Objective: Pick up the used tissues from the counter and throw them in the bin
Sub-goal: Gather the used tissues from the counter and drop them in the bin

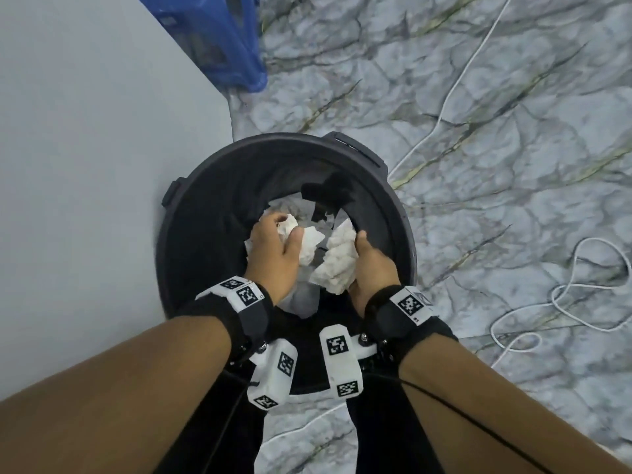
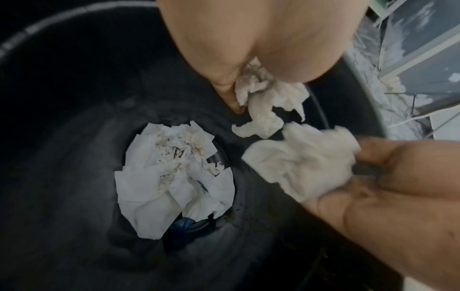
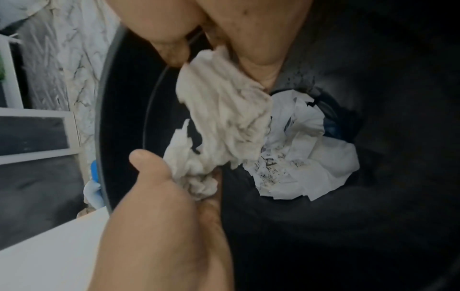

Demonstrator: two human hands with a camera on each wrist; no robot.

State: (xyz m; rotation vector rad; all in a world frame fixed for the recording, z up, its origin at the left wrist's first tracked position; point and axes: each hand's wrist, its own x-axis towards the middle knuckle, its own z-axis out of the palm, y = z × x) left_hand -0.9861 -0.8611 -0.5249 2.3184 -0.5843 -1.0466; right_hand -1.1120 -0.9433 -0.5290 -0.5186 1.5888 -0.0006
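Both hands hover over the open black bin (image 1: pixel 239 148). My left hand (image 1: pixel 285 229) grips a crumpled white tissue (image 1: pixel 309 246); the left wrist view shows this tissue (image 2: pixel 268 102) pinched and hanging from the fingers. My right hand (image 1: pixel 364 263) holds a larger crumpled tissue (image 1: pixel 337 265) between thumb and fingers, and the right wrist view has that tissue (image 3: pixel 224 110) dangling above the bin's inside. The two wads almost touch. Stained white paper (image 2: pixel 174 177) lies at the bottom of the bin.
A white cabinet side (image 1: pixel 85 165) stands against the bin's left. A blue crate (image 1: pixel 219 39) sits at the back on the marble-patterned floor (image 1: pixel 478 97). White cable (image 1: pixel 581 295) loops across the floor to the right.
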